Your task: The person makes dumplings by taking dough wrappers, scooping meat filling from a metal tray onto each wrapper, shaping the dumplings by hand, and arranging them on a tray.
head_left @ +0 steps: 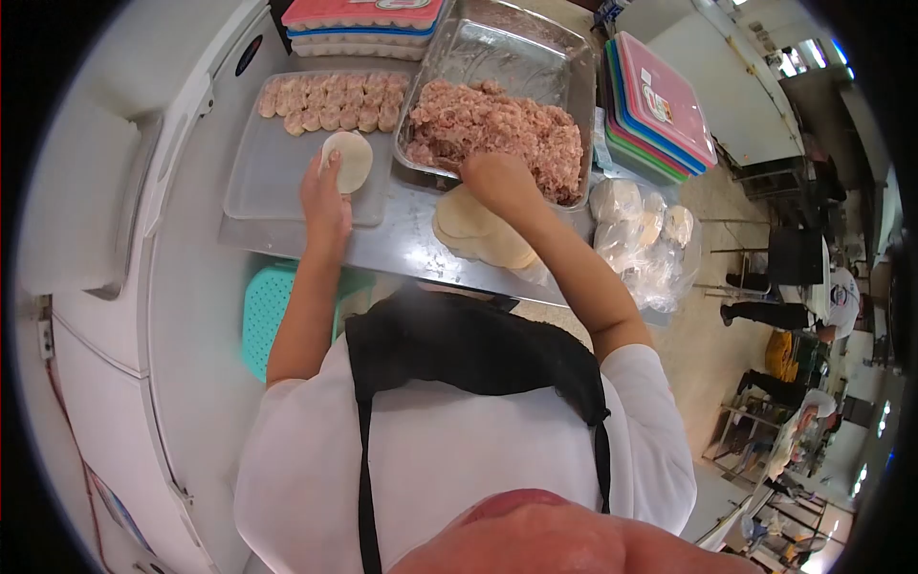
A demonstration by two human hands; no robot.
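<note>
A round, pale dough wrapper (352, 165) is gripped at its edge by my left hand (325, 203), thumb resting on its face. Just behind it lies a translucent plastic tray (273, 182), with rows of filled dumplings (335, 99) along its far side. My right hand (499, 182) is closed at the near edge of a deep metal pan (507, 48), against the ground meat filling (497, 120). Its fingertips are hidden, so what they grasp does not show. Below that hand, a fanned pile of wrappers (478, 230) lies on the metal table (397, 253).
Stacked colored lids (665, 100) stand right of the pan, with plastic-wrapped packs of wrappers (641, 234) nearer me. More stacked trays (359, 38) sit at the back left. A turquoise basket (268, 320) is below the table edge. Other people (841, 301) are at the far right.
</note>
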